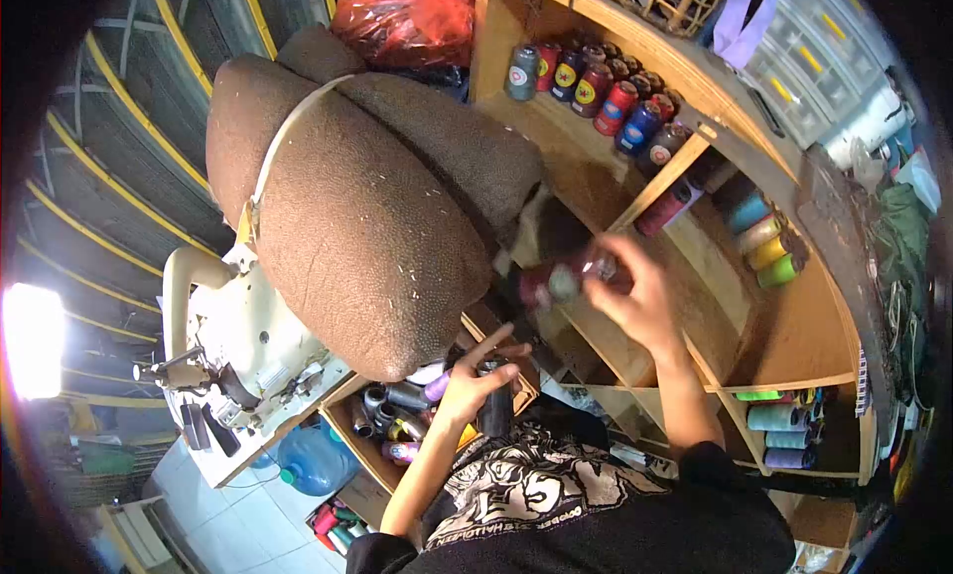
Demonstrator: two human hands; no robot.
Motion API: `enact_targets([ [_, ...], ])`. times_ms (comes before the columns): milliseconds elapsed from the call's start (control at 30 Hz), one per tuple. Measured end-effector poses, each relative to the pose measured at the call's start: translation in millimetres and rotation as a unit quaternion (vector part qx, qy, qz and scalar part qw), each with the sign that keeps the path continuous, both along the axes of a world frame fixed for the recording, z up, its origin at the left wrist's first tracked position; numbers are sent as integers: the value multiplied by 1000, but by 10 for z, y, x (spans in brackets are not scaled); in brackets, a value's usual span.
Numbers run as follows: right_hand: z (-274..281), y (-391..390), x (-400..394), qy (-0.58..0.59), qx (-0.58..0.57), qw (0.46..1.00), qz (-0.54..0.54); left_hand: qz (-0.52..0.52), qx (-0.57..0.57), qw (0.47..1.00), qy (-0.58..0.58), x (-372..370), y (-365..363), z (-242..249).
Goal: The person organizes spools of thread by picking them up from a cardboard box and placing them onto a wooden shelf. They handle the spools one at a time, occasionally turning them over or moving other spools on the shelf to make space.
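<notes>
My right hand (pixel 640 296) is raised in front of the wooden shelf, its fingers around a dark red thread spool (pixel 536 288) that is smeared by motion. Lower down, my left hand (pixel 475 380) is held near my chest with a black thread spool (pixel 494 410) in its grip, some of its fingers stretched over the top. Just left of that hand, an open wooden drawer (pixel 342 415) contains several thread spools in black, purple and yellow.
A large brown bundle of textured material (pixel 357 216), tied with a pale strap, bulges at centre left beside a sewing machine (pixel 248 321). The wooden shelf (pixel 635 212) holds rows of thread spools (pixel 591 87). A blue water bottle (pixel 318 462) is on the tiled floor.
</notes>
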State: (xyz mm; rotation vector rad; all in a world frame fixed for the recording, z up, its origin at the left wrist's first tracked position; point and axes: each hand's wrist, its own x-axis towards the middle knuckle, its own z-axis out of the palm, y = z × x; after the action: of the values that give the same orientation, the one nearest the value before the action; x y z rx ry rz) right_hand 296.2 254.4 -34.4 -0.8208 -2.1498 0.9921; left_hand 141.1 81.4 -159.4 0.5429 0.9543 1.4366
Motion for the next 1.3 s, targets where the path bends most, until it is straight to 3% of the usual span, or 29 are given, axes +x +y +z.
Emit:
enact_targets([
  [100,378,147,-310,73,27,991,-112,-28,-7,998,64,16,-19,-36],
  [200,541,643,-690,120,197,963,-140,-32,5,990,141,20,-66,-14],
  [267,642,1087,-995,78,255,952,-149,-21,13,981,193,26,-79,-141],
  [333,684,1513,-1369,-10,228,955,-188,-13,-2,981,195,22,-84,-114],
  [400,522,1992,-1780,-75,243,950,-182,-3,-17,983,185,4,-95,13],
  [433,452,2192,-1918,-102,193,966,-137,4,-17,984,179,-11,-104,-13],
  [500,245,2468,-2171,-173,235,940,-176,18,-16,986,165,-36,-126,-92],
  [633,83,2635,-2361,-211,279,926,-142,53,-33,972,225,-118,-169,-69],
  [733,4,2664,-2343,-214,281,926,-130,52,-67,989,118,-121,-195,-96],
  [900,-64,2754,-2366,-190,289,923,-169,46,-41,974,218,-146,-161,-77],
  [933,82,2491,-2253,-142,331,915,-180,39,-43,971,230,-140,-155,-53],
  [1033,143,2313,-1958,-32,310,935,-169,43,-15,967,251,-79,-73,42],
  [1100,321,1682,-1469,-68,188,975,-94,39,-4,963,265,-31,5,89],
  [1133,327,1389,-1190,-86,74,993,-22,44,3,962,268,2,58,218],
  [1200,318,848,-703,-241,27,967,82,51,43,945,321,-2,187,434],
  [1233,138,691,-464,-219,1,955,198,71,46,936,340,0,263,503],
  [1300,-33,259,-177,-187,-179,933,249,112,46,921,371,67,422,594],
])
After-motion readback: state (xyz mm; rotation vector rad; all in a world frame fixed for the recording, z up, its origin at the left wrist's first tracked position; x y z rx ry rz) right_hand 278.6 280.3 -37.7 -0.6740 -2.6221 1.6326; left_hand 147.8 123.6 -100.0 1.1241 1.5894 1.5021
